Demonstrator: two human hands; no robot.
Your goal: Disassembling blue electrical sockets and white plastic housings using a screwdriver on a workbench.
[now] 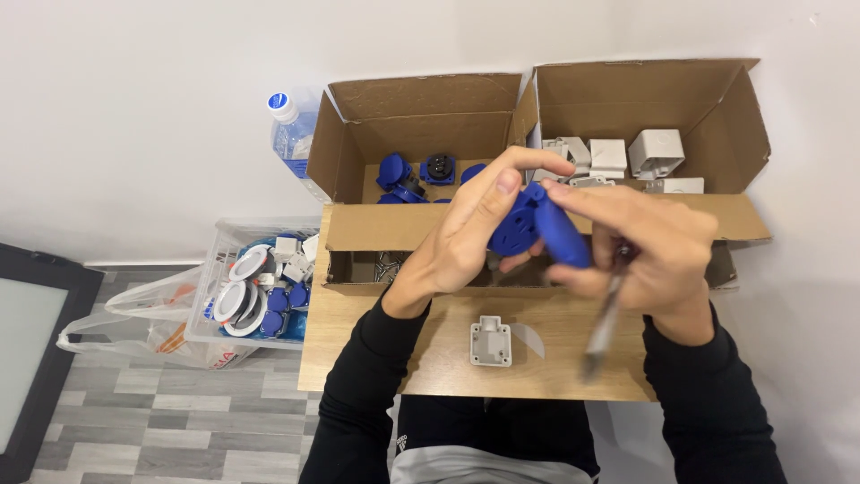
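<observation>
We see a blue plastic socket part (537, 229), smooth and rounded with a hinged-looking lid, held up between both hands above the wooden counter (376, 350). Our left hand (470, 229) grips it from its left side, fingers curled over the top and thumb pressed on the face. Our right hand (649, 246) closes on its right end, and the same hand pins a screwdriver (605, 318) with a dark handle and a blurred metal shaft slanting down toward us under the palm.

Below the hands, nearer to us, a small grey plastic box piece (491, 341), squarish with a notch on its upper edge, lies flat on the counter, apart from both hands. Just beside it lies a pale curved scrap; we cannot tell what it is.

Beyond the left hand stands an open cardboard box (358, 134) with more blue parts (417, 172) inside. Beyond the right hand a second cardboard box (743, 125) holds white, blocky plastic housings (656, 152). A low cardboard tray (358, 229) sits under the hands, with small metal pieces, perhaps screws, dimly seen in it.

Left of the left hand, a clear water bottle (288, 130) with a blue cap stands against the wall, and lower down a clear crate (215, 269) holds round white and blue fittings over a plastic bag (134, 314).
</observation>
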